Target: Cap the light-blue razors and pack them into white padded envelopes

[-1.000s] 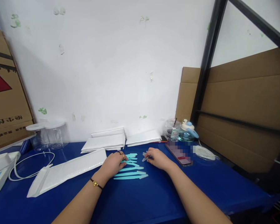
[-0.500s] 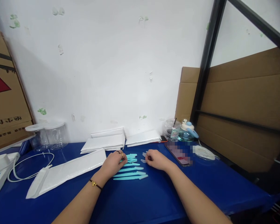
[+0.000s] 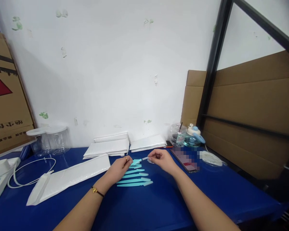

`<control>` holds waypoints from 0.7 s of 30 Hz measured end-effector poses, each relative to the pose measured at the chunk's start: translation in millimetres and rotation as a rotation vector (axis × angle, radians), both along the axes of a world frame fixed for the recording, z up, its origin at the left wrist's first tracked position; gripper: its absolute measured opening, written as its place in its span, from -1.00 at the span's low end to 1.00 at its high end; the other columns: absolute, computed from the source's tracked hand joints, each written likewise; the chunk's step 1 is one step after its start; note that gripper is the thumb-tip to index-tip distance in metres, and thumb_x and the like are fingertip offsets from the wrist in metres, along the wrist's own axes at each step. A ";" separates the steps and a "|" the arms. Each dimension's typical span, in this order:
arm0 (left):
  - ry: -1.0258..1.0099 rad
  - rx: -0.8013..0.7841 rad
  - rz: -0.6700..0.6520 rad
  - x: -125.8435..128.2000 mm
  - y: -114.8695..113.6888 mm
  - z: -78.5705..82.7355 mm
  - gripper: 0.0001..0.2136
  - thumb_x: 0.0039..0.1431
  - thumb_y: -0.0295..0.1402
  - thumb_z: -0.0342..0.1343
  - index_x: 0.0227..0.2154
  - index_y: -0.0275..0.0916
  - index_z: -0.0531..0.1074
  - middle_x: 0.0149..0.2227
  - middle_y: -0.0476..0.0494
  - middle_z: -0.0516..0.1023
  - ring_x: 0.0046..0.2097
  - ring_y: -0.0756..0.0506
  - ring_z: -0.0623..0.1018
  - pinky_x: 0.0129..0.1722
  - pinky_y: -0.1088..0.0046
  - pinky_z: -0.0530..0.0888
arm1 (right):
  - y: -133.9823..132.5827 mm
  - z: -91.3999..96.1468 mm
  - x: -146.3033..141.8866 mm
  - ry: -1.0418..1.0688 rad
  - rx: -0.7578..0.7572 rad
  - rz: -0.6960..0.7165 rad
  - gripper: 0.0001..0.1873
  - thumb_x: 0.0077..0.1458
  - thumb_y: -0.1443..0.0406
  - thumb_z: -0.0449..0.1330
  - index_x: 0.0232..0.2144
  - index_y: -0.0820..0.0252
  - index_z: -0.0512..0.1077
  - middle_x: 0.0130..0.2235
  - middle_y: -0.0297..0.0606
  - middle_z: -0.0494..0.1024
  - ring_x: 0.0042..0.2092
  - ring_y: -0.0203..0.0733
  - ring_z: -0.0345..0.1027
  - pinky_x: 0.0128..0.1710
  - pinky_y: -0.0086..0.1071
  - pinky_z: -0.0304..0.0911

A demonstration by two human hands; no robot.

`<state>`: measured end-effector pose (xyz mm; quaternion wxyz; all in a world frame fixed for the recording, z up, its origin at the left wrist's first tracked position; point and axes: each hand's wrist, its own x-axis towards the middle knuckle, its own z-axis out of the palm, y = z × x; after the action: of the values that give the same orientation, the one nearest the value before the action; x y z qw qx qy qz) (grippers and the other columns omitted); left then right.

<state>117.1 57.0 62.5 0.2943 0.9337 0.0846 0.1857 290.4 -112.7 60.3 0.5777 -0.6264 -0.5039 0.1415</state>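
Several turquoise plastic sticks (image 3: 135, 179) lie side by side on the blue table (image 3: 159, 205). One more turquoise stick (image 3: 136, 162) is held just above them. My left hand (image 3: 119, 169) pinches its left end. My right hand (image 3: 160, 159) pinches a small pale cap (image 3: 145, 158) at its right end, fingers closed. A gold ring and a thin bracelet show on my left hand and wrist.
A long white padded envelope (image 3: 67, 178) lies left of my hands. Stacks of white envelopes (image 3: 108, 147) sit by the wall. Clear jars (image 3: 49, 139), a white cable (image 3: 31, 171), a phone (image 3: 185, 159), cups (image 3: 186, 136) and cardboard (image 3: 250, 112) ring the work area.
Both hands rose slightly from the table. The right hand moved up and left with the pale cap, which now sits at the end of the stick in my left hand.
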 end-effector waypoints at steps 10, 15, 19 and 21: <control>0.026 0.020 -0.030 -1.3 -2.2 1.2 -0.68 0.26 -0.13 -0.24 -0.48 -0.20 0.21 -0.54 0.07 0.21 -0.45 -0.01 0.26 -0.44 0.50 0.17 | 1.8 -5.2 3.2 -0.040 -0.019 -0.013 -0.74 -0.16 0.17 0.33 -0.43 0.26 0.52 -0.50 -0.30 0.51 -0.47 -0.30 0.30 -0.44 -0.43 0.21; 0.032 0.016 -0.055 -1.6 -2.3 1.9 -0.68 0.26 -0.13 -0.23 -0.47 -0.20 0.23 -0.52 0.06 0.22 -0.44 0.00 0.26 -0.44 0.51 0.17 | 1.9 -2.5 -0.4 -0.031 -0.026 0.010 -0.73 -0.16 0.17 0.33 -0.43 0.27 0.53 -0.52 -0.31 0.49 -0.49 -0.32 0.27 -0.45 -0.44 0.19; 0.033 0.014 -0.076 -1.0 -4.0 1.7 -0.69 0.25 -0.13 -0.22 -0.46 -0.21 0.25 -0.52 0.07 0.23 -0.45 0.00 0.25 -0.44 0.52 0.18 | 3.1 -1.2 -7.0 -0.048 -0.053 0.032 -0.73 -0.16 0.16 0.33 -0.44 0.27 0.55 -0.57 -0.34 0.46 -0.52 -0.33 0.24 -0.49 -0.45 0.15; 0.043 0.026 -0.083 -0.6 -5.8 1.6 -0.70 0.25 -0.15 -0.20 -0.46 -0.21 0.26 -0.52 0.07 0.23 -0.45 0.01 0.24 -0.44 0.52 0.17 | 3.9 -1.7 -11.6 -0.058 -0.061 0.051 -0.73 -0.17 0.16 0.34 -0.45 0.26 0.56 -0.57 -0.33 0.46 -0.51 -0.33 0.24 -0.49 -0.45 0.15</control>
<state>116.5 51.2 64.1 0.2880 0.9438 0.0497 0.1543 278.9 -108.9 58.6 0.5397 -0.6346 -0.5317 0.1529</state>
